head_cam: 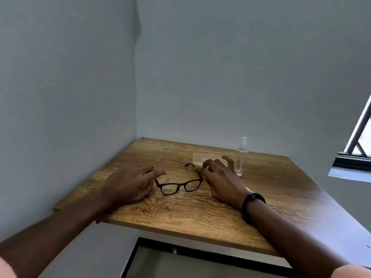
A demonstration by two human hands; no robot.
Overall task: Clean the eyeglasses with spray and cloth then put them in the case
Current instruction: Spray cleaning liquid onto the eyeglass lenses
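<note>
Black-framed eyeglasses (178, 187) lie on the wooden table (200, 213), lenses facing me, temples unfolded and pointing away. My left hand (128, 183) rests at the left hinge, fingers touching that temple. My right hand (218, 177) is at the right hinge, fingertips pinched on the right temple. Behind my right hand lies a flat tan case (204, 155), partly hidden by the fingers. A clear spray bottle (243, 153) stands upright just right of the case. No cloth is clearly visible.
The table sits in a corner with grey walls on the left and behind. A window frame (353, 155) juts in at the right. The table's near edge runs below my forearms, with a dark-framed panel (200, 261) underneath.
</note>
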